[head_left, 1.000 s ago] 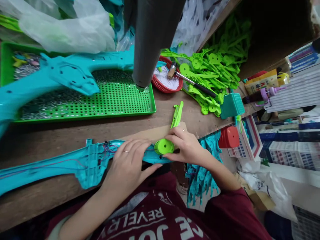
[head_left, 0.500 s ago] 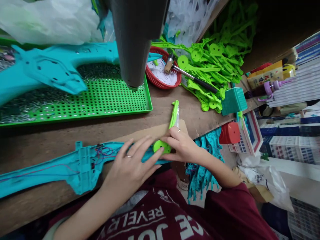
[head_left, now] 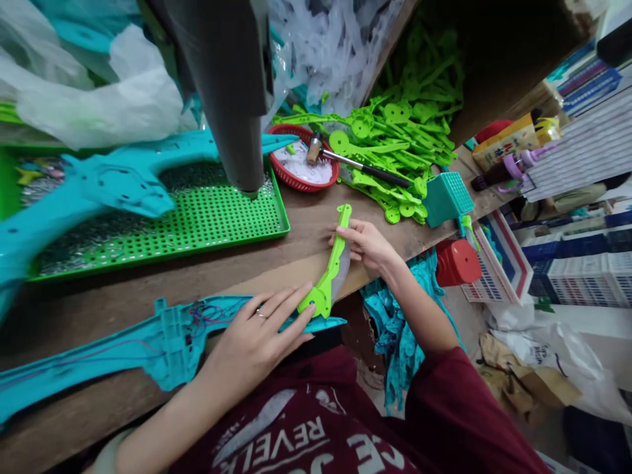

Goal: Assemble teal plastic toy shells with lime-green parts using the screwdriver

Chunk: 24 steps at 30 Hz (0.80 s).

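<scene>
A long blue plastic shell half (head_left: 170, 342) with red and blue wires lies along the front of the bench. My left hand (head_left: 264, 336) rests over its right end, fingers stretched out flat, fingertips at the round end of a bright green plastic lever (head_left: 326, 283). That round end sits on the blue shell's tip, while the lever's narrow arm points away from me. A translucent pale strip (head_left: 340, 280) runs along the lever's right side. My right hand (head_left: 368, 243) pinches the lever's upper arm between thumb and fingers; its other fingers are partly hidden behind.
A green perforated tray (head_left: 232, 227) of screws stands at the back left, a blue shell (head_left: 118, 178) across it. A dark machine column (head_left: 227, 99) hangs above. Behind are a red basket (head_left: 301, 183), a hammer (head_left: 355, 164), piled green levers (head_left: 395, 141) and a teal basket (head_left: 449, 197).
My right hand has moved from the lever's round end up to its narrow arm. The pale strip shows more. My left hand stays over the blue shell; the camera view has shifted.
</scene>
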### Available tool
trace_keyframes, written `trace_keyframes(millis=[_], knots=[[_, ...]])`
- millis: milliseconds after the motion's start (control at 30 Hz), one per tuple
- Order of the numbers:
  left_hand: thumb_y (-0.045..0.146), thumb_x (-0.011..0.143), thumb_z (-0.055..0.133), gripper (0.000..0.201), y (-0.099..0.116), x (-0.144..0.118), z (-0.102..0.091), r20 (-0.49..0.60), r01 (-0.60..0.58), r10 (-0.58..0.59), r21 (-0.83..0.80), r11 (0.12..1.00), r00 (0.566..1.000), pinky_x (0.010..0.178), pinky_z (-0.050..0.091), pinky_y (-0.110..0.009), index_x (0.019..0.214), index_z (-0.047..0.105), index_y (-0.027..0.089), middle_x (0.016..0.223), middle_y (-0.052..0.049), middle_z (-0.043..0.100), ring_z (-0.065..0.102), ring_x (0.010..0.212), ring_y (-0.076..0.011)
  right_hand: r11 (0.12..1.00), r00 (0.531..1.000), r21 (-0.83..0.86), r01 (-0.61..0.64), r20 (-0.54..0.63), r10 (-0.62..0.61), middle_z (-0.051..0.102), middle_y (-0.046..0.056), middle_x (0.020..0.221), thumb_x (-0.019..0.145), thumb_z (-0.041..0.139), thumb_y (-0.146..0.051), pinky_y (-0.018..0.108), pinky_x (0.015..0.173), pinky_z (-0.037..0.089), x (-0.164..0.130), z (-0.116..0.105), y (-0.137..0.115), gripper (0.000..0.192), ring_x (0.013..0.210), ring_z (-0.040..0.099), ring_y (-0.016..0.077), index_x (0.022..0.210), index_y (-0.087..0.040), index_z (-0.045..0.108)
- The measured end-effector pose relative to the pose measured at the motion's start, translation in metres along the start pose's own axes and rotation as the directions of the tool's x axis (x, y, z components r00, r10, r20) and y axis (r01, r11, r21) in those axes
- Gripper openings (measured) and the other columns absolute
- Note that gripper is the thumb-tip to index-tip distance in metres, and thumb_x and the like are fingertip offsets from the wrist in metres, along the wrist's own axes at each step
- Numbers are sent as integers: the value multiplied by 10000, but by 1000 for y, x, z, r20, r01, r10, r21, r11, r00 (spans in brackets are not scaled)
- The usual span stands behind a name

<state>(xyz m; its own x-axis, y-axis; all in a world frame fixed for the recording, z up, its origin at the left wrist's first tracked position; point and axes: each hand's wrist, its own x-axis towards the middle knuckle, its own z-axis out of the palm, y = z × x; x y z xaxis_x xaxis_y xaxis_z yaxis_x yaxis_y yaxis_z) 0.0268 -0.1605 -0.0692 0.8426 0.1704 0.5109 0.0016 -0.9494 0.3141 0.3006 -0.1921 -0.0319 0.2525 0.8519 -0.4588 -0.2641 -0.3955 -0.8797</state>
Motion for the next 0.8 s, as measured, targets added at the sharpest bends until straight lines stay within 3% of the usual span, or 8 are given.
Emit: trace_keyframes(millis=[67,133,233,300,367,467,600,800], knots=[[339,999,554,225,2,6,-3,17,67,-66,-80,995,998,960,509,-446,1139,682,217,1362,-128,661,671,1155,-294,999,999,21,41,-6,-40,739,2,704,614,870,-527,168,319,207,-4,0,-1,550,374,320,-1,934,-133,659],[442,1000,521,329,5,18,-6,88,220,-207,-174,960,974,945,526,-450,1188,656,208,1294,-123,694,684,1111,-291,997,997,23,75,-10,-74,743,5,701,622,868,-525,167,320,208,-9,0,-2,533,379,383,11,927,-141,659],[525,990,480,449,4,45,-4,294,488,-415,-248,837,861,863,557,-423,1257,625,194,1207,-115,725,702,1052,-290,995,995,25,100,-7,-100,729,-4,664,595,883,-526,164,314,204,-13,1,-2,533,377,428,24,891,-151,649],[504,983,471,407,-1,62,0,432,589,-451,-270,762,781,823,556,-398,1183,666,208,1136,-95,746,711,1006,-284,994,994,25,106,-12,-105,722,-12,650,582,889,-527,163,311,205,-14,2,-2,538,371,423,24,887,-155,648],[497,960,489,368,-8,73,4,515,639,-439,-312,703,736,840,543,-391,1077,700,220,1074,-76,756,707,989,-276,993,993,22,112,-23,-111,725,-17,654,580,888,-525,163,309,210,-14,3,-2,530,360,390,16,881,-160,650],[521,923,516,373,-14,79,7,542,672,-441,-361,647,716,893,519,-396,1039,709,224,1070,-67,755,688,1010,-275,993,993,23,117,-24,-116,716,-27,635,586,876,-536,165,305,217,-13,2,-2,519,344,321,5,872,-163,657],[517,905,510,392,-15,80,4,570,691,-443,-345,636,692,881,509,-397,1048,715,215,1063,-72,757,686,997,-281,983,984,65,169,-65,-164,670,-42,574,644,790,-627,171,299,228,-5,0,-3,499,331,254,5,791,-171,651],[519,870,547,404,-21,77,0,558,632,-378,-380,675,739,891,512,-371,1095,699,220,1121,-69,748,684,1030,-268,955,928,6,295,-238,-285,444,-95,420,684,753,-584,197,304,218,6,5,3,413,344,217,31,726,-183,659]])
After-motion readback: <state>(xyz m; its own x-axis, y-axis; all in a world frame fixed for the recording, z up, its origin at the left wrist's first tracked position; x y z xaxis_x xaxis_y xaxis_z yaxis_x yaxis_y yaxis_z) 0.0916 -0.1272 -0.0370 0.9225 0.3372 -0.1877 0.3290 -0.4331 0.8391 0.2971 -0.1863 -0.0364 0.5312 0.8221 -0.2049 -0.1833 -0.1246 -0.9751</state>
